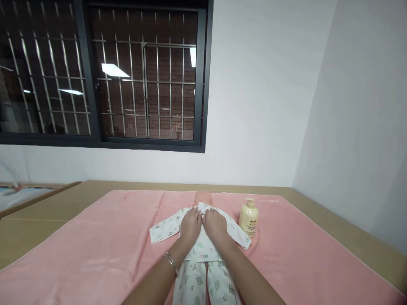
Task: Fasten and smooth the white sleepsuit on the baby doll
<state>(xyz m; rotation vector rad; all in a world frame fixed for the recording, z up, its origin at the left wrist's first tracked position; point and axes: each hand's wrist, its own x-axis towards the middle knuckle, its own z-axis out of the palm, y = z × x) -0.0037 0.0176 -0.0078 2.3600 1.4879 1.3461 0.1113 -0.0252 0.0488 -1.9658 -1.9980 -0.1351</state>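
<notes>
A baby doll (203, 198) in a white printed sleepsuit (165, 228) lies on its back on a pink blanket (95, 254), head pointing away from me. My left hand (190, 224) and my right hand (215, 224) rest side by side on the doll's chest. Their fingertips pinch the garment's front edges just under the collar. A thin bracelet circles my left wrist. The doll's sleeves spread out to both sides and its legs point toward me.
A cream pump bottle (249, 217) stands upright on the blanket just right of the doll. The blanket covers a tan surface (333, 220) set against white walls. A barred dark window (104, 76) is at the upper left. A wooden rail (41, 197) shows at far left.
</notes>
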